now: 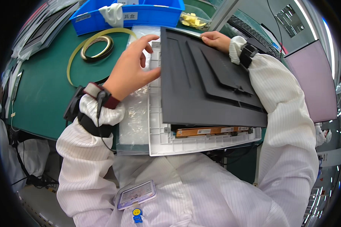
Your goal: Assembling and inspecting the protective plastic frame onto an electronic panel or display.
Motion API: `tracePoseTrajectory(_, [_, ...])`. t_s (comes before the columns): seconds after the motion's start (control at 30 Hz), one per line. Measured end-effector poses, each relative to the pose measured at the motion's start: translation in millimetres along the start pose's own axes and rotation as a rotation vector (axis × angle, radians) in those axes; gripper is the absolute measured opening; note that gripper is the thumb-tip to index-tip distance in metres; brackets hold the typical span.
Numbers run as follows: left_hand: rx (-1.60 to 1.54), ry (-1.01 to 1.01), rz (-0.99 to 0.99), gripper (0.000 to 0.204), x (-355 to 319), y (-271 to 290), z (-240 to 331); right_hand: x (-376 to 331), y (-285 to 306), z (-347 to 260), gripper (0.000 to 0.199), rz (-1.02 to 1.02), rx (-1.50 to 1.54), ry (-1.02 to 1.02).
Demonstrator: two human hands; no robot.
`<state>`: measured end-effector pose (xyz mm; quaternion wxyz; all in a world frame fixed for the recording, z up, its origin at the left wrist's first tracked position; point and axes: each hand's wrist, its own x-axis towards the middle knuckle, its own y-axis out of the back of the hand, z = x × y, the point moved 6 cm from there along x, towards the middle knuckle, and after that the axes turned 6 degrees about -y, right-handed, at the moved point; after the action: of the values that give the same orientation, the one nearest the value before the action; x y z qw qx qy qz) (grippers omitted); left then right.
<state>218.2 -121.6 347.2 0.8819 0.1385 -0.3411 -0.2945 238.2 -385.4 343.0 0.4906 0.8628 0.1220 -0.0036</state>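
A black plastic cover with a raised, stepped middle lies tilted over a white ribbed frame. Along the near side a gap shows between them, with an orange strip bearing white labels inside the frame. My right hand grips the cover's far right edge, thumb on top and fingers hidden beneath. At the cover's left edge is my left hand, its fingers apart and curved. Its thumb tip reaches that edge; whether it touches cannot be made out. Under the frame lies a clear plastic sheet.
On the green table lie tape rolls. Behind stands a blue divided bin with a white glove over its rim, beside a tub of yellow pieces. Stacked panels fill the far left; a keyboard sits far right.
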Motion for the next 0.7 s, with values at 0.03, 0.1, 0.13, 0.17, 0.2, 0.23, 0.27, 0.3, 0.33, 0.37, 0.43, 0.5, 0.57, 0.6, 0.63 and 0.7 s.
tracePoseTrajectory(0.03, [0.036, -0.081, 0.014, 0.057, 0, 2, 6, 0, -1, -4, 0.025, 0.007, 0.0, 0.01])
tracePoseTrajectory(0.1, [0.03, -0.119, -0.009, 0.061, -1, 3, 16, -2, -1, -10, 0.025, 0.02, 0.003, 0.011])
tracePoseTrajectory(0.13, [0.03, -0.12, -0.011, 0.061, -2, 4, 19, -1, -1, -13, 0.026, 0.017, -0.02, 0.003])
tracePoseTrajectory(0.17, [0.023, -0.179, 0.001, 0.06, -3, 5, 24, -1, -1, -16, 0.027, 0.013, -0.042, -0.004])
tracePoseTrajectory(0.2, [0.016, -0.236, 0.012, 0.059, -4, 8, 29, -1, 0, -20, 0.027, 0.015, -0.039, -0.005])
tracePoseTrajectory(0.23, [0.014, -0.268, -0.01, 0.055, -3, 6, 30, -3, 0, -21, 0.027, 0.007, -0.069, -0.025])
tracePoseTrajectory(0.27, [0.01, -0.268, -0.015, 0.055, -2, 4, 30, -4, 1, -21, 0.028, -0.001, -0.098, -0.045])
tracePoseTrajectory(0.3, [0.003, -0.299, -0.025, 0.052, -2, 2, 32, -4, 1, -19, 0.03, -0.028, -0.129, -0.082])
tracePoseTrajectory(0.33, [-0.003, -0.328, -0.036, 0.048, -2, 1, 34, -3, 1, -18, 0.03, -0.027, -0.124, -0.087])
tracePoseTrajectory(0.37, [-0.006, -0.326, -0.042, 0.048, -1, 1, 33, -3, 1, -18, 0.031, -0.017, -0.111, -0.079])
tracePoseTrajectory(0.43, [-0.008, -0.398, -0.024, 0.038, -1, 1, 34, -1, 1, -15, 0.033, -0.022, -0.094, -0.053])
tracePoseTrajectory(0.5, [0.026, -0.444, -0.013, 0.034, 5, 2, 33, 4, 3, -11, 0.032, -0.027, -0.069, -0.004])
tracePoseTrajectory(0.57, [0.101, -0.5, 0.029, 0.027, 6, 6, 36, 13, 3, -5, 0.033, -0.047, -0.06, -0.02])
tracePoseTrajectory(0.6, [0.138, -0.509, 0.049, 0.027, 6, 8, 38, 19, 2, -1, 0.033, -0.069, -0.059, -0.068])
tracePoseTrajectory(0.63, [0.113, -0.539, 0.072, 0.026, 8, 6, 41, 22, 15, 31, 0.037, -0.064, 0.05, -0.01])
tracePoseTrajectory(0.7, [0.106, -0.538, 0.097, 0.026, 2, 8, 32, 25, 1, 32, 0.038, -0.167, 0.071, -0.141])
